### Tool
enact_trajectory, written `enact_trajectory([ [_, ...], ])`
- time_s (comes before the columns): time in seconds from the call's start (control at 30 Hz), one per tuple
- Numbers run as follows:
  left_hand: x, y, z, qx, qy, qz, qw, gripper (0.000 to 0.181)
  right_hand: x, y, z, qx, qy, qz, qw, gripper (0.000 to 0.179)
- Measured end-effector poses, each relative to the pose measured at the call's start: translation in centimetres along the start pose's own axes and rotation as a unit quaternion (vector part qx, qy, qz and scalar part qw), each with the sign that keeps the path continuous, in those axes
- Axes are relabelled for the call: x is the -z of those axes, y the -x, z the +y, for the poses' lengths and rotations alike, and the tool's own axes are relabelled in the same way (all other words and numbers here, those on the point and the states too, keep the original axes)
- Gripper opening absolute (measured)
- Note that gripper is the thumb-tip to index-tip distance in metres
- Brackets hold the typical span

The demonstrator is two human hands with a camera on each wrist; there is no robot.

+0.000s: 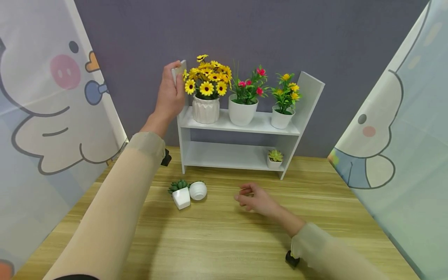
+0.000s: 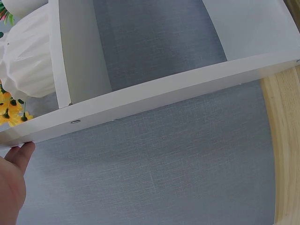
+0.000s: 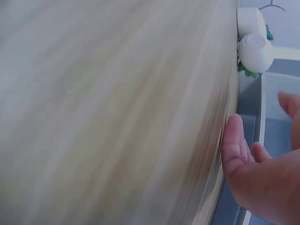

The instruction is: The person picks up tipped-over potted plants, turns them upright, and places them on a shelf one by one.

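My left hand grips the top of the left side panel of a white two-tier shelf, thumb on its front edge. In the left wrist view, fingertips touch that panel's outer face. Over the wooden table, my right hand holds nothing, its fingers loosely bent. To its left, a square-potted succulent and a round white-potted plant lie tipped over side by side. Both pots also show in the right wrist view, beyond the right hand.
On the upper tier stand potted yellow daisies, a pot of red flowers and a smaller pot of yellow-orange flowers. A small succulent sits at the lower tier's right end. Behind is a grey wall; printed curtains flank the table.
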State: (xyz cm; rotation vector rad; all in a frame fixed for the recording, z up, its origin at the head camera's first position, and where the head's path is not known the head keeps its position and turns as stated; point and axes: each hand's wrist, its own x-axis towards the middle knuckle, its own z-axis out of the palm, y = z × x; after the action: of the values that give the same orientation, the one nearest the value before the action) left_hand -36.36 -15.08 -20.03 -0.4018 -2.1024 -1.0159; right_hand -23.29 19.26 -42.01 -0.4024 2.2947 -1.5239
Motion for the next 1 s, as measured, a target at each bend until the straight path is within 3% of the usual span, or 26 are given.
enact_trajectory([
  [0.33,0.0,0.0,-0.2,-0.007,0.004,0.004,1.0,0.049,-2.6,-2.2,-1.3,0.032,0.018,-0.044,0.9984,0.074],
  [0.63,-0.1,-0.1,0.0,-0.001,0.003,0.001,1.0,0.049,-5.2,-3.9,-2.5,0.01,-0.015,-0.056,0.9983,0.073],
  [1.0,-0.1,-0.1,0.1,0.008,-0.004,0.0,1.0,0.049,-8.7,-5.4,-3.9,-0.005,-0.004,-0.008,1.0,0.073],
])
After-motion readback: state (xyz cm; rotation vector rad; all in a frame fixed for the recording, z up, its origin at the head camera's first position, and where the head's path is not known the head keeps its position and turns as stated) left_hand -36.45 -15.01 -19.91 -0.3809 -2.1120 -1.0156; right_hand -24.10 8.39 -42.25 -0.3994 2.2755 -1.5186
